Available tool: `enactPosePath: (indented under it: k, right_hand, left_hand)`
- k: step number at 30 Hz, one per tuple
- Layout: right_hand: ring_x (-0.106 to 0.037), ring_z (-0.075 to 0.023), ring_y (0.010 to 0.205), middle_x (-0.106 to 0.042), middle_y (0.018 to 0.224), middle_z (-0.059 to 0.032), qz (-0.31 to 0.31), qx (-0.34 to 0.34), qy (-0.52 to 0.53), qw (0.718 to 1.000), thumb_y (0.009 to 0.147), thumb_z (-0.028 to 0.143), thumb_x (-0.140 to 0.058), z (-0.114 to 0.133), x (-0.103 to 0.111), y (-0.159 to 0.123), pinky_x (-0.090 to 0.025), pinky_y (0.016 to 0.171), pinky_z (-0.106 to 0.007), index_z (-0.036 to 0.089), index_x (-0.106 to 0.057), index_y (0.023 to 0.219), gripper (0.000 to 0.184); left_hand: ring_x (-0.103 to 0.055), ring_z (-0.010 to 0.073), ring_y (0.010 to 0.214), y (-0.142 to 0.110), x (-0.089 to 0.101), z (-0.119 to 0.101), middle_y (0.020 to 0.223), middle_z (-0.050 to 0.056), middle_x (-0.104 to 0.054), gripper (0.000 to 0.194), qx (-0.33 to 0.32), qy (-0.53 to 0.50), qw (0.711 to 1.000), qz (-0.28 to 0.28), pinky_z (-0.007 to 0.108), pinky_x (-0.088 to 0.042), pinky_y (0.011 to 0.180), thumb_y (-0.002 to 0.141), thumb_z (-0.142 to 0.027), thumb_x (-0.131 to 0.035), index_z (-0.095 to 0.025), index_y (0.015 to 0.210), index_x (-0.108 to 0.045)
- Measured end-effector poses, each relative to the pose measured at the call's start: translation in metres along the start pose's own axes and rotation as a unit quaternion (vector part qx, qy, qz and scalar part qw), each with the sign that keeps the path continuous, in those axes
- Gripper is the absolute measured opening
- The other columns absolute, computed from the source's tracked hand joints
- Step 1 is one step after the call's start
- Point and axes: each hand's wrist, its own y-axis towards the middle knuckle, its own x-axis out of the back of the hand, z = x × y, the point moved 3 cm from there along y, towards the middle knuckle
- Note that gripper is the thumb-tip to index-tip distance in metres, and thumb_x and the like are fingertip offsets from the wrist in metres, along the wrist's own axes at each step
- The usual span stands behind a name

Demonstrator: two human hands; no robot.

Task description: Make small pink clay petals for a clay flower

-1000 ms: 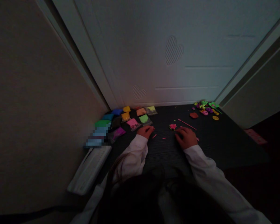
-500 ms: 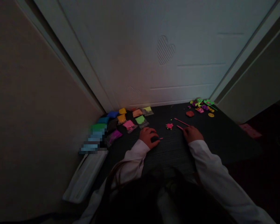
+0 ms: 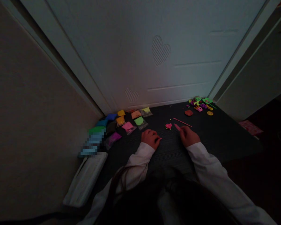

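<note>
My left hand (image 3: 151,139) rests on the dark table with its fingers curled into a pinch. A thin, small pink piece of clay (image 3: 160,138) pokes out at the fingertips. My right hand (image 3: 189,136) is closed around a pink clay modelling knife (image 3: 177,127), its flat blade pointing up and left. Between and beyond the hands lies a small, knobbly pink clay figure (image 3: 168,126) with greenish bits at its edge. A slim pink modelling stick (image 3: 182,122) lies just past my right hand. A tiny yellowish crumb (image 3: 170,119) sits behind the figure.
Several clay bags, including pink (image 3: 128,127), light green (image 3: 140,122) and purple (image 3: 113,139), lie left. A white case (image 3: 86,179) is at the left edge. At back right are a red lump (image 3: 188,112), a yellow disc (image 3: 210,113) and colourful clay pieces (image 3: 198,102).
My left fingers have drawn together at the small pink piece. In my right hand the modelling knife has turned, showing its broader blade, and the hand sits slightly lower. The view has shifted a little.
</note>
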Motion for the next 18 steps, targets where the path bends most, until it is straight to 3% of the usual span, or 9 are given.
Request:
enactPosePath:
  k: [4,7,18]
  right_hand:
    - [-0.051,-0.0124,0.076,-0.053,0.091,-0.0039,0.009,0.128,0.057,0.990,0.073,0.025,-0.036,0.022,-0.009,-0.015,-0.038,0.065,-0.022,0.018,-0.043,0.097,0.026]
    - [-0.050,-0.0129,0.079,-0.052,0.092,-0.0044,0.045,0.189,0.056,0.979,0.074,0.024,-0.034,0.038,-0.018,-0.028,-0.038,0.067,-0.022,0.018,-0.043,0.099,0.027]
    - [-0.050,-0.0112,0.076,-0.052,0.087,-0.0028,0.083,0.226,0.026,0.970,0.078,0.026,-0.029,0.046,-0.021,-0.037,-0.037,0.065,-0.020,0.022,-0.044,0.098,0.025]
  left_hand:
    - [-0.037,0.0183,0.085,-0.001,0.000,-0.001,0.080,-0.001,-0.055,0.019,0.009,0.000,1.000,-0.004,0.036,-0.028,0.072,0.068,-0.036,-0.043,-0.025,0.068,-0.058]
    - [-0.037,0.0183,0.085,-0.001,0.000,-0.002,0.081,-0.001,-0.055,0.017,0.011,-0.002,1.000,-0.001,0.035,-0.028,0.071,0.067,-0.035,-0.045,-0.024,0.068,-0.058]
    - [-0.039,0.0191,0.085,0.001,0.013,0.007,0.079,0.000,-0.057,0.013,0.052,-0.004,0.999,-0.009,0.035,-0.029,0.072,0.063,-0.027,-0.047,-0.022,0.067,-0.059]
